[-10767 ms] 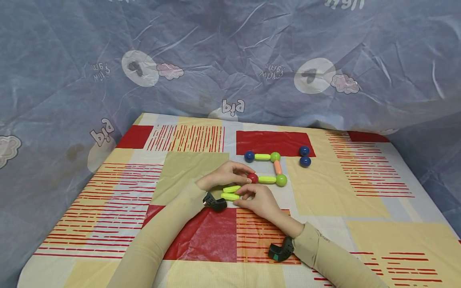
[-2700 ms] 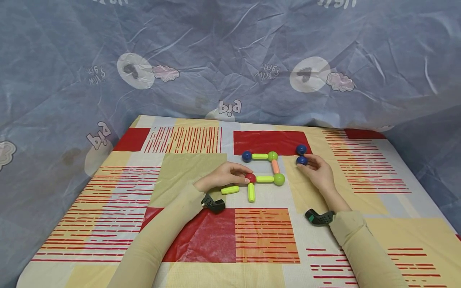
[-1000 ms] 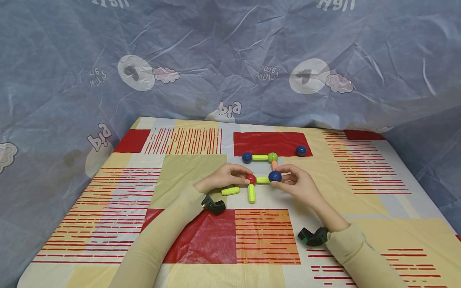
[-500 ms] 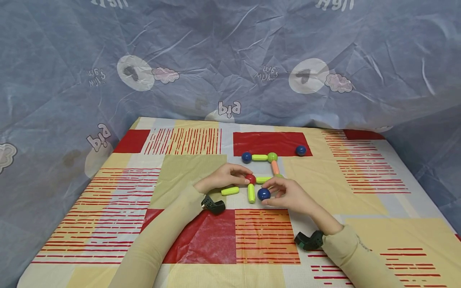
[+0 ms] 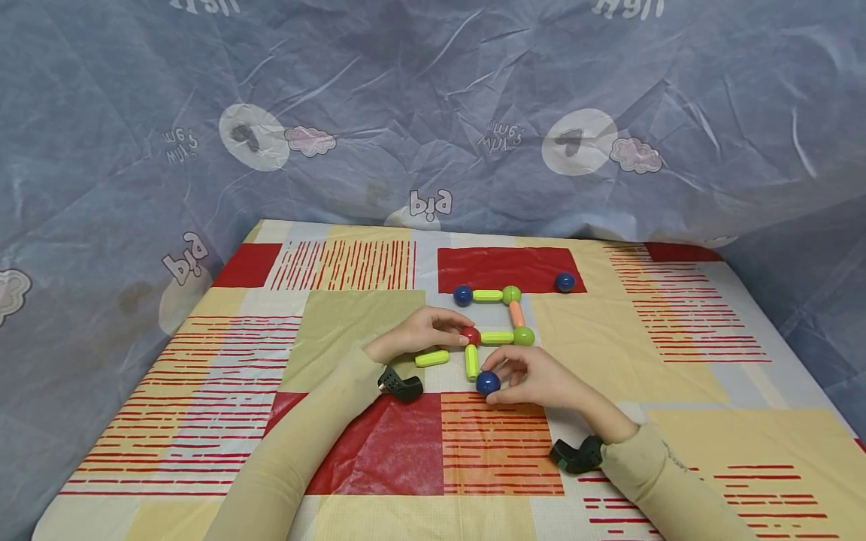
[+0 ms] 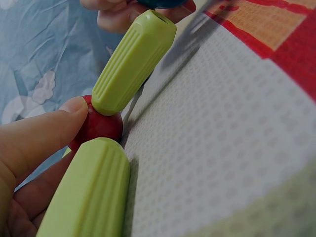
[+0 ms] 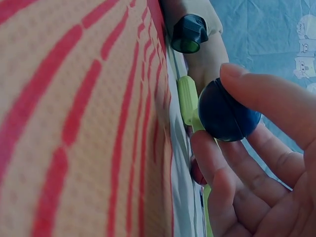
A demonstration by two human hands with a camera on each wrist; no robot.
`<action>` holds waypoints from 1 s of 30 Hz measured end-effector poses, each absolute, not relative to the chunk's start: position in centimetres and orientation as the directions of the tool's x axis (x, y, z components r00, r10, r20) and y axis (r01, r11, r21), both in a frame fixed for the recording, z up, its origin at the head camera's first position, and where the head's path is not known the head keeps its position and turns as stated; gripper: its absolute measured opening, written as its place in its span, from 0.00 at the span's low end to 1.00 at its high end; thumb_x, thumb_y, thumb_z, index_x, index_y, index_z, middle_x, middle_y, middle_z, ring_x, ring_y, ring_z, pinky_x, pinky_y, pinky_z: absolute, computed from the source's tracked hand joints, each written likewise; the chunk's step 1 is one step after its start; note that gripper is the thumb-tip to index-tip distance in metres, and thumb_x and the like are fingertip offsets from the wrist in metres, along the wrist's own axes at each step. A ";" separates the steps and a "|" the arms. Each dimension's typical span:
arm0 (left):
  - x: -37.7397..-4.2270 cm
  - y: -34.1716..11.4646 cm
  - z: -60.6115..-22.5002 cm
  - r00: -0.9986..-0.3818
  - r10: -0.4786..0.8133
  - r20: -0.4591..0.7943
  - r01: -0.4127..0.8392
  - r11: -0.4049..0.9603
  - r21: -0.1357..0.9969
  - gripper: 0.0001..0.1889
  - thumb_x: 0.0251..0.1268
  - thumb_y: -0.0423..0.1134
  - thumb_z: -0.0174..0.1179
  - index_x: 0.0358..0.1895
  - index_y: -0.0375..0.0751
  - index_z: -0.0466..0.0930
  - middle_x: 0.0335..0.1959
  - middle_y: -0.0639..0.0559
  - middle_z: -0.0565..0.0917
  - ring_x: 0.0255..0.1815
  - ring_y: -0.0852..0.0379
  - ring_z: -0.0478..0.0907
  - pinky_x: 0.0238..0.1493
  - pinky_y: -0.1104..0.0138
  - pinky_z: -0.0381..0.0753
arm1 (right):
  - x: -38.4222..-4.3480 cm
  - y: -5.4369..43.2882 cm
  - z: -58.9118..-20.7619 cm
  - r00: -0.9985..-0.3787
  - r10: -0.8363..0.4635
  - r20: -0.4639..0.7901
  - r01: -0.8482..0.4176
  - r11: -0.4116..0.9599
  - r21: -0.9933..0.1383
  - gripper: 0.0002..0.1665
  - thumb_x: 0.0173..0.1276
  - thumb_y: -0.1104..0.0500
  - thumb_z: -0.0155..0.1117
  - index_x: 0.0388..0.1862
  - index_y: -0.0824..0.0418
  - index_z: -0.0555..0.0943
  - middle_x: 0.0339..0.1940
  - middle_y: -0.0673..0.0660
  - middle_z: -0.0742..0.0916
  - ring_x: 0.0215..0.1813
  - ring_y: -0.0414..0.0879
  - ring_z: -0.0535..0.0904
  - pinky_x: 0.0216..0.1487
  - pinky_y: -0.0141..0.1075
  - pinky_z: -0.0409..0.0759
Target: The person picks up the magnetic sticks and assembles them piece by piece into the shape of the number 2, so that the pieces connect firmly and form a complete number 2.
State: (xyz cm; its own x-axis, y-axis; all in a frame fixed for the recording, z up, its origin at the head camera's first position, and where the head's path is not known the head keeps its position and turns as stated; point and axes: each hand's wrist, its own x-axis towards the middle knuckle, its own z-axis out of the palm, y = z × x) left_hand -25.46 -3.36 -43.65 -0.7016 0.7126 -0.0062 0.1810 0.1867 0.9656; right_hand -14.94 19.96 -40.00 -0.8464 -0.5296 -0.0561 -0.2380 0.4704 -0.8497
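Note:
My left hand (image 5: 418, 330) pinches a red ball (image 5: 470, 336) between thumb and fingers. From that ball one yellow-green rod (image 5: 471, 362) points toward the person, and another rod (image 5: 497, 338) leads right to a green ball (image 5: 524, 336). With thumb and fingertips, my right hand (image 5: 544, 381) holds a dark blue ball (image 7: 228, 111) close to the near end of the first rod; whether they touch cannot be told. An orange rod (image 5: 516, 314) joins the green ball to a farther green ball (image 5: 511, 294), from which a rod (image 5: 487, 295) runs left to a blue ball (image 5: 463, 295).
A loose yellow-green rod (image 5: 432, 358) lies below my left hand; in the left wrist view this rod (image 6: 89, 192) is in the foreground. One more blue ball (image 5: 564, 282) sits at the back right. A patterned cloth (image 5: 609, 338) covers the table, with a blue-grey curtain (image 5: 379, 113) behind.
My right hand took a blue ball from the back-right pair and carried it left and nearer, beside the rod. Earlier, that rod was joined to the red ball. My left hand stays on the red ball.

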 end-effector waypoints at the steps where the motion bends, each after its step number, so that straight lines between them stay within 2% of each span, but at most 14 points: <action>1: -25.5 -3.4 -43.6 -0.700 0.714 -0.008 0.180 0.187 0.966 0.18 0.61 0.33 0.63 0.55 0.35 0.78 0.47 0.44 0.83 0.43 0.56 0.79 0.42 0.66 0.80 | -14.9 19.9 -40.1 -0.844 -0.534 -0.055 -0.240 0.468 -0.851 0.21 0.52 0.53 0.76 0.43 0.53 0.79 0.38 0.49 0.84 0.39 0.46 0.81 0.37 0.36 0.79; 6: -25.5 -3.3 -43.6 -0.697 0.717 -0.010 0.177 0.185 0.967 0.19 0.61 0.32 0.62 0.55 0.33 0.77 0.47 0.43 0.82 0.43 0.56 0.79 0.42 0.64 0.80 | -14.8 19.6 -40.4 -0.833 -0.552 -0.037 -0.267 0.460 -0.847 0.20 0.51 0.55 0.76 0.43 0.54 0.80 0.36 0.49 0.84 0.37 0.46 0.80 0.35 0.35 0.79; 14: -25.4 -3.4 -43.6 -0.702 0.712 0.002 0.187 0.182 0.965 0.18 0.60 0.37 0.65 0.54 0.39 0.80 0.44 0.49 0.84 0.42 0.56 0.80 0.42 0.65 0.80 | -14.6 19.3 -40.7 -0.834 -0.551 -0.018 -0.300 0.481 -0.824 0.20 0.51 0.54 0.76 0.42 0.56 0.80 0.35 0.49 0.84 0.36 0.45 0.80 0.36 0.34 0.79; 22: -25.4 -3.4 -43.7 -0.701 0.713 0.004 0.191 0.182 0.965 0.17 0.60 0.38 0.64 0.53 0.41 0.80 0.44 0.52 0.84 0.42 0.57 0.80 0.43 0.64 0.80 | -14.3 18.8 -40.9 -0.848 -0.530 0.007 -0.317 0.496 -0.808 0.21 0.49 0.51 0.78 0.40 0.51 0.79 0.32 0.46 0.84 0.35 0.43 0.80 0.36 0.34 0.79; 30: -25.3 -3.4 -43.6 -0.702 0.712 0.006 0.192 0.180 0.965 0.17 0.60 0.37 0.64 0.53 0.40 0.80 0.45 0.50 0.83 0.42 0.57 0.79 0.43 0.65 0.80 | -14.1 18.5 -41.2 -0.866 -0.499 0.034 -0.336 0.531 -0.778 0.21 0.49 0.46 0.77 0.39 0.50 0.78 0.29 0.44 0.82 0.33 0.42 0.78 0.34 0.33 0.79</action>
